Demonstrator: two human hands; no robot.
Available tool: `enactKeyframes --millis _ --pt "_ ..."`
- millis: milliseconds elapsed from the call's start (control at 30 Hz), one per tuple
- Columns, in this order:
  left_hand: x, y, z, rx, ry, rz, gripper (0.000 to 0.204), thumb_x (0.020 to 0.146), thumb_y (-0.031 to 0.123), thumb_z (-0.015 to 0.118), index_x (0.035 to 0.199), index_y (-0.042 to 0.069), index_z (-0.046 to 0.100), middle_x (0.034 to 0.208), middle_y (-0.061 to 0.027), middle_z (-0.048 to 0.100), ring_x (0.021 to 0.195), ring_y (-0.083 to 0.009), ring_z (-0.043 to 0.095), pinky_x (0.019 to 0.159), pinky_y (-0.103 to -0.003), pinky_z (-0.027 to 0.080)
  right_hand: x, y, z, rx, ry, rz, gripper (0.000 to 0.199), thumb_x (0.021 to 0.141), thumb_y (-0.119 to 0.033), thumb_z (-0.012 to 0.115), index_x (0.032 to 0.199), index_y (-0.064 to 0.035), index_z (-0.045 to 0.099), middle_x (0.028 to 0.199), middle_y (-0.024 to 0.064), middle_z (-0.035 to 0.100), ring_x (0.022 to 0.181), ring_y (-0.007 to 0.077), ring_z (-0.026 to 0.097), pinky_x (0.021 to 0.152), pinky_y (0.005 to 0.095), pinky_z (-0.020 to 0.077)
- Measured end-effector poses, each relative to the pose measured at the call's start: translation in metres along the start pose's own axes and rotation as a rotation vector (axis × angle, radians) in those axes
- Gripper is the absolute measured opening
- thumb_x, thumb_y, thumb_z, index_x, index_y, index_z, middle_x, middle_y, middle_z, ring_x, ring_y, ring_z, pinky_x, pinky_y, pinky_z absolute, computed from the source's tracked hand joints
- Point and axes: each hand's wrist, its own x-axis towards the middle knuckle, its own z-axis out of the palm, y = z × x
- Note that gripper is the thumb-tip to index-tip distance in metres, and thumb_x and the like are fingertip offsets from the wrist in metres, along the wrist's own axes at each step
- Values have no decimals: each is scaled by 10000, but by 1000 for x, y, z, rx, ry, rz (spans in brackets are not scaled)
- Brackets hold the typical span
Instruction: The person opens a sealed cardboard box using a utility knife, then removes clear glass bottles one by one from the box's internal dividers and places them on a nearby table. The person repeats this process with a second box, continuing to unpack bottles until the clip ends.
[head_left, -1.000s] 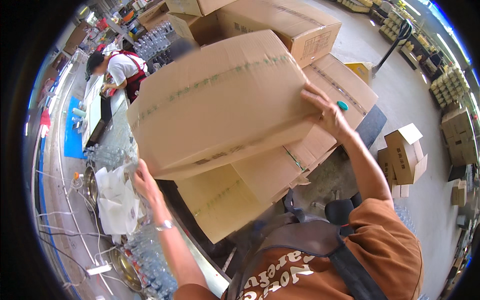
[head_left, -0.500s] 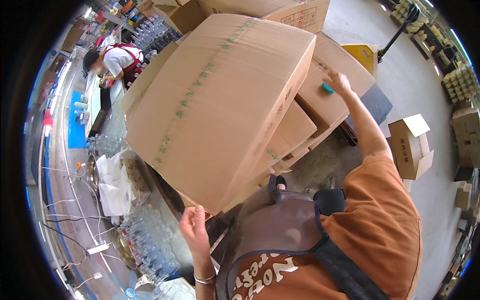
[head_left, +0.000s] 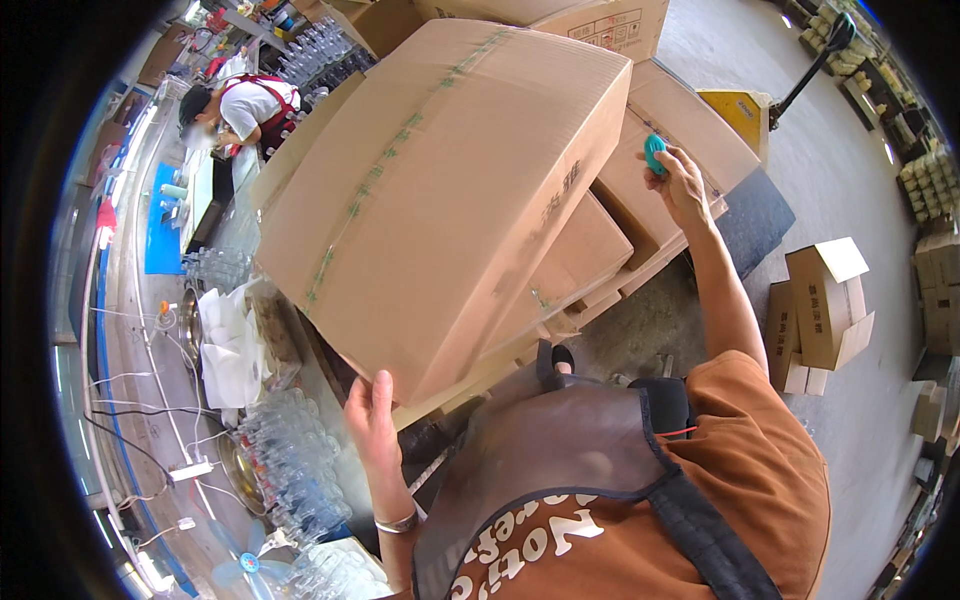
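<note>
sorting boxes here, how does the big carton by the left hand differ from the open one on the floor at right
The big carton fills far more of the view than the floor carton. The big carton's broad face shows a green-marked seam, while the floor carton's flaps stand open. Both are brown cardboard with dark printing.

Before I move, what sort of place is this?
Likely a packing workshop or factory: the large brown cardboard box, the clustered clear glass-like pieces and the yellow, black-handled pallet jack suggest it.
</note>
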Motion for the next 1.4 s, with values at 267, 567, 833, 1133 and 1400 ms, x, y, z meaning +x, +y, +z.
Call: enactKeyframes --millis 267,567,833,1133,1400 --pt "19 -2 -43 -31 -204 20 240 1003 286 590 1000 49 631 939 -16 660 825 -116 646 713 -275 530 -112 -88 158 146 -421 -167 416 1003 -105 544 1399 -6 465 1111 126 626 827 145 630 683 258 541" --pt "51 10 -103 -275 -385 29 265 982 278 622 1096 40 641 1001 -46 697 855 -130 672 736 -251 525 -222 -78 319 -575 -463 -258 247 965 -99 607 1194 -9 589 706 54 638 574 94 624 522 239 478" --pt "156 -17 -143 110 2 654 316 891 157 692 1188 67 630 1131 -55 665 1001 -169 652 829 -311 552 -246 -34 430 -806 -313 -510 132 920 -128 664 957 -8 624 588 9 528 505 68 524 489 237 402" --pt "220 0 -162 597 -175 1121 212 882 195 695 1083 130 700 1274 19 604 1168 -202 567 968 -366 517 -244 10 482 -1258 -267 -922 153 806 -150 725 842 -68 600 648 103 581 516 267 583 491 351 465" --pt "242 -7 -163 583 -63 1471 155 890 236 666 948 97 703 1059 30 676 1001 -155 622 813 -301 560 -219 40 505 -1553 -293 -984 181 781 -196 685 817 -69 561 697 113 644 587 329 652 507 431 506"
